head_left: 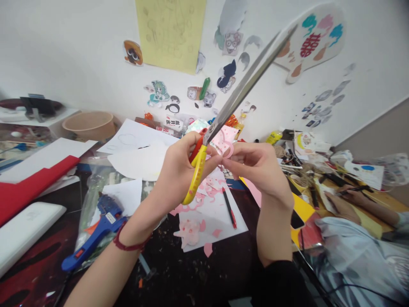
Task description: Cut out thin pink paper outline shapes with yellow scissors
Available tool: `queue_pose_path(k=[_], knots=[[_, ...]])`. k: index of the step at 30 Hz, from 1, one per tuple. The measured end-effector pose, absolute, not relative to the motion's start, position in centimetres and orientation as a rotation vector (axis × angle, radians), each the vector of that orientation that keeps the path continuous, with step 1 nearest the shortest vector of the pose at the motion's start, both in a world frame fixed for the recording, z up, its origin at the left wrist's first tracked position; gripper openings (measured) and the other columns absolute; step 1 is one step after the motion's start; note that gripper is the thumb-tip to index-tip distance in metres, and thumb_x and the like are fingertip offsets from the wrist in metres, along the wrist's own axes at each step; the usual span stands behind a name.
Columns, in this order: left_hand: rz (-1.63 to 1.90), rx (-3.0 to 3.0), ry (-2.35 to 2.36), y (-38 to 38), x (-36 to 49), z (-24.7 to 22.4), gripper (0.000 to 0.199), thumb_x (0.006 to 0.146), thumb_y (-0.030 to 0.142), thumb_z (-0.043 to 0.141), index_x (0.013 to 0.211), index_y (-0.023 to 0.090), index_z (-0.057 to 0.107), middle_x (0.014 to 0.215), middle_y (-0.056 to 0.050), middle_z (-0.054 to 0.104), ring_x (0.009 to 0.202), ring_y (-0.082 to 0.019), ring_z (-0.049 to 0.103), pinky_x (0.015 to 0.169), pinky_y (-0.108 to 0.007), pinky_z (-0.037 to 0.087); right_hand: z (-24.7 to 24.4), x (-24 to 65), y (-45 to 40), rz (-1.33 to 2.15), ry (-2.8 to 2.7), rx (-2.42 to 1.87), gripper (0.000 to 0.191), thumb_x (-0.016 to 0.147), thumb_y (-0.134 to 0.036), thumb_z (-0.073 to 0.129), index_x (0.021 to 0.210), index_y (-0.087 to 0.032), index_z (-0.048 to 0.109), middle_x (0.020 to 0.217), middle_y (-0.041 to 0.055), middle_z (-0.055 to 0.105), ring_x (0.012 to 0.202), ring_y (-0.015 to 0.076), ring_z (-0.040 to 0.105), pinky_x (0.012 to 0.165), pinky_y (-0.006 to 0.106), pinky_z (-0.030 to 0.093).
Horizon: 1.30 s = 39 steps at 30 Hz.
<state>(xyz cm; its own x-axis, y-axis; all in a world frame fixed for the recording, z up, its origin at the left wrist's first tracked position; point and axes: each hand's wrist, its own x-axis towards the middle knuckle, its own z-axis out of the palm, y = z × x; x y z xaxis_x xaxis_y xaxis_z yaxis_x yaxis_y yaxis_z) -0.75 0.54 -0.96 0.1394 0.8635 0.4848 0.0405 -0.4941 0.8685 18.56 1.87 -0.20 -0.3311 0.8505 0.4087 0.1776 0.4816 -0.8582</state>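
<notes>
Left hand: my left hand (pixel 179 168) has its fingers closed through the yellow-and-red handles of the scissors (pixel 223 113); blades nearly together, pointing up and to the right.
Right hand: my right hand (pixel 260 168) pinches a small pink paper cutout (pixel 223 145) between thumb and fingertips, held touching the blades near their pivot.
Position: I see both hands raised above the middle of the dark tabletop (pixel 198 273).
Below hands: white sheet (pixel 217 213) with pink scraps; a red-tipped pen (pixel 229 207) lies on it.
Left edge: blue glue gun (pixel 96 232); red board (pixel 28 187).
Right edge: another person's hand (pixel 338 207) holding a dark tool.
</notes>
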Motion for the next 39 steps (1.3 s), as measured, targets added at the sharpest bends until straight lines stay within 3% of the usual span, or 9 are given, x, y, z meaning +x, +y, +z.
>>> queue_pose_path(k=[6, 10, 17, 21, 23, 26, 29, 33, 39], knots=[[1.577, 1.647, 0.926, 0.4, -0.7, -1.2, 0.033, 0.078, 0.035, 0.083, 0.08, 0.021, 0.054, 0.077, 0.002, 0.067, 0.058, -0.009, 0.052, 0.05, -0.023, 0.04, -0.4, 18.0, 1.8, 0.846, -1.748, -0.841, 0.01, 0.08, -0.027, 0.081, 0.087, -0.022, 0.078, 0.073, -0.0024, 0.067, 0.052, 0.0061, 0.054, 0.045, 0.022, 0.04], [1.61, 1.653, 0.907, 0.3, -0.6, -1.4, 0.034, 0.078, 0.037, 0.084, 0.081, 0.021, 0.054, 0.078, 0.002, 0.068, 0.061, -0.01, 0.054, 0.053, -0.022, 0.043, -0.5, 17.5, 1.6, 0.779, -1.732, -0.848, 0.009, 0.081, -0.028, 0.081, 0.086, -0.022, 0.077, 0.064, -0.0041, 0.065, 0.048, 0.0057, 0.053, 0.045, 0.022, 0.037], [1.611, 1.773, 1.006, 0.3, -0.8, -1.1, 0.036, 0.082, 0.046, 0.078, 0.079, 0.021, 0.053, 0.077, 0.002, 0.064, 0.055, -0.008, 0.043, 0.049, -0.024, 0.036, -0.8, 17.3, 1.6, 0.722, -1.67, -0.814, 0.007, 0.08, -0.026, 0.082, 0.083, -0.022, 0.077, 0.06, -0.0042, 0.064, 0.047, 0.0067, 0.054, 0.044, 0.023, 0.039], [1.606, 1.985, 1.066, 0.6, -1.9, -0.6, 0.043, 0.084, 0.06, 0.067, 0.079, 0.023, 0.047, 0.075, 0.002, 0.057, 0.061, -0.013, 0.045, 0.054, -0.029, 0.036, -0.3, 17.6, 1.6, 0.718, -1.58, -0.791, 0.006, 0.08, -0.025, 0.082, 0.08, -0.022, 0.077, 0.061, -0.0051, 0.063, 0.045, 0.0058, 0.053, 0.043, 0.023, 0.041], [1.61, 2.148, 1.188, 0.5, -2.7, -0.2, 0.047, 0.08, 0.067, 0.065, 0.087, 0.024, 0.047, 0.083, -0.001, 0.058, 0.069, -0.017, 0.049, 0.059, -0.033, 0.036, -0.2, 17.8, 1.6, 0.668, -1.538, -0.772, 0.006, 0.08, -0.025, 0.081, 0.078, -0.022, 0.076, 0.063, -0.0049, 0.063, 0.045, 0.0052, 0.052, 0.042, 0.022, 0.041], [1.465, 2.384, 1.362, 0.1, -4.1, 0.4, 0.048, 0.081, 0.064, 0.064, 0.1, 0.024, 0.047, 0.1, -0.006, 0.06, 0.081, -0.022, 0.052, 0.067, -0.036, 0.037, 0.0, 18.2, 1.8, 0.556, -1.474, -0.721, 0.004, 0.082, -0.022, 0.078, 0.08, -0.023, 0.075, 0.066, -0.0049, 0.063, 0.044, 0.0049, 0.051, 0.041, 0.023, 0.039], [1.277, 2.518, 1.433, -0.5, -5.5, 0.8, 0.048, 0.08, 0.065, 0.067, 0.095, 0.025, 0.047, 0.087, 0.0, 0.057, 0.071, -0.019, 0.05, 0.06, -0.032, 0.032, 0.3, 18.6, 1.8, 0.469, -1.427, -0.667, 0.005, 0.083, -0.02, 0.076, 0.084, -0.024, 0.073, 0.072, -0.0048, 0.063, 0.043, 0.0046, 0.05, 0.039, 0.023, 0.039], [0.959, 2.55, 1.579, -0.8, -6.4, 0.8, 0.044, 0.085, 0.064, 0.063, 0.094, 0.025, 0.043, 0.085, -0.001, 0.056, 0.07, -0.02, 0.048, 0.061, -0.031, 0.031, 0.6, 18.8, 1.4, 0.371, -1.401, -0.692, 0.007, 0.085, -0.028, 0.076, 0.084, -0.025, 0.07, 0.074, -0.0036, 0.062, 0.044, 0.0054, 0.048, 0.037, 0.025, 0.037], [0.924, 2.452, 1.58, -0.4, -5.3, 0.8, 0.05, 0.084, 0.071, 0.059, 0.092, 0.024, 0.044, 0.091, -0.006, 0.063, 0.075, -0.026, 0.056, 0.065, -0.035, 0.035, 0.4, 18.5, 0.9, 0.31, -1.44, -0.731, 0.006, 0.084, -0.027, 0.075, 0.085, -0.026, 0.069, 0.077, -0.0025, 0.065, 0.046, 0.0071, 0.05, 0.037, 0.026, 0.04]])
